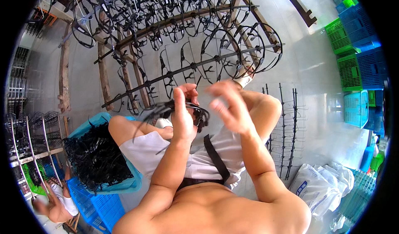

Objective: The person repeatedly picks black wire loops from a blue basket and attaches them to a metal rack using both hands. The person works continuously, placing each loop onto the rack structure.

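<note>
My left hand (183,118) is raised in front of my lap, closed around a bunch of thin black curved plastic pieces (202,117). Some of their ends stick out to the left, blurred by motion. To its right, my right hand (233,106) is lifted with fingers apart, smeared by movement, and nothing shows in it. Ahead of both hands, a black bar with short prongs (192,66) lies across a wooden rack. Several black curved frames hang from it. Beside my left knee, a light blue basin (135,180) is heaped with loose black plastic pieces (97,157).
More bars crowded with black frames (158,9) fill the rack's far end. Pronged bars (294,126) lie on the floor at right, near white plastic sacks (318,186). Green and blue crates (349,72) stand along the right. Another person (62,203) sits at lower left.
</note>
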`<state>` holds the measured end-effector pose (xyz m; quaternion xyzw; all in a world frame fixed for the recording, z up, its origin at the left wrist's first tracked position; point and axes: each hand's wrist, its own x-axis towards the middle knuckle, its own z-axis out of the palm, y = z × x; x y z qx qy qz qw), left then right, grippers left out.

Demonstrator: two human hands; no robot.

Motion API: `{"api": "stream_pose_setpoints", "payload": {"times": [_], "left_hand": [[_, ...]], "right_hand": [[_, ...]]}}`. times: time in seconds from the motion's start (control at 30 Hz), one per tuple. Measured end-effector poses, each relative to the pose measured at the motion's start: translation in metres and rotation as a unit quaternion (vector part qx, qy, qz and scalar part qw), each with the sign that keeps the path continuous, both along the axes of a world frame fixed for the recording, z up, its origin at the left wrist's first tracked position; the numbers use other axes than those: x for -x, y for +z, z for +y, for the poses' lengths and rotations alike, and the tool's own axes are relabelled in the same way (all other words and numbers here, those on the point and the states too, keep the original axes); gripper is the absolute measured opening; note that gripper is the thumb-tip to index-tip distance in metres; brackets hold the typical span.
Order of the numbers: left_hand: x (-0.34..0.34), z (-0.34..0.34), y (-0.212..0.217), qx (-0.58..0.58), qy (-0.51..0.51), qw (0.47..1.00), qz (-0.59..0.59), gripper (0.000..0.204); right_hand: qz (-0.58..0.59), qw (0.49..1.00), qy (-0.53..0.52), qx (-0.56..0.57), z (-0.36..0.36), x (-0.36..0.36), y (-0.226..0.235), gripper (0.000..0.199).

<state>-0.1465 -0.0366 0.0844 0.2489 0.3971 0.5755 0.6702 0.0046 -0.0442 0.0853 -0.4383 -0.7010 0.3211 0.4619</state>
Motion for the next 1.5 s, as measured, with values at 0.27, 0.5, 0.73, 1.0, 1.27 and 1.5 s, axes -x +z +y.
{"api": "stream_pose_setpoints", "payload": {"times": [0.27,0.5,0.73,1.0,1.27,1.5], "left_hand": [[0.03,-0.012,0.0,-0.046,-0.075,0.99,-0.111,0.021],[0.052,-0.015,-0.027,-0.058,-0.152,0.986,0.023,0.026],[0.061,-0.032,-0.031,-0.212,-0.022,0.954,0.21,0.025],[0.045,0.017,-0.044,-0.283,0.054,0.74,0.608,0.03],[0.043,0.015,-0.045,-0.179,0.031,0.816,0.549,0.018],[0.04,0.018,-0.049,-0.177,0.065,0.859,0.476,0.013]], "right_hand": [[0.138,0.968,0.033,0.205,-0.023,0.04,0.009,0.02],[0.09,0.992,-0.008,0.091,-0.025,0.019,0.021,0.011],[0.292,0.909,-0.282,0.093,-0.021,-0.02,0.056,0.025],[0.295,0.895,-0.234,0.238,0.089,0.034,-0.049,0.022],[0.449,0.838,-0.145,0.272,0.106,0.036,-0.062,0.019],[0.511,0.818,-0.11,0.241,0.087,0.031,-0.065,0.018]]}}
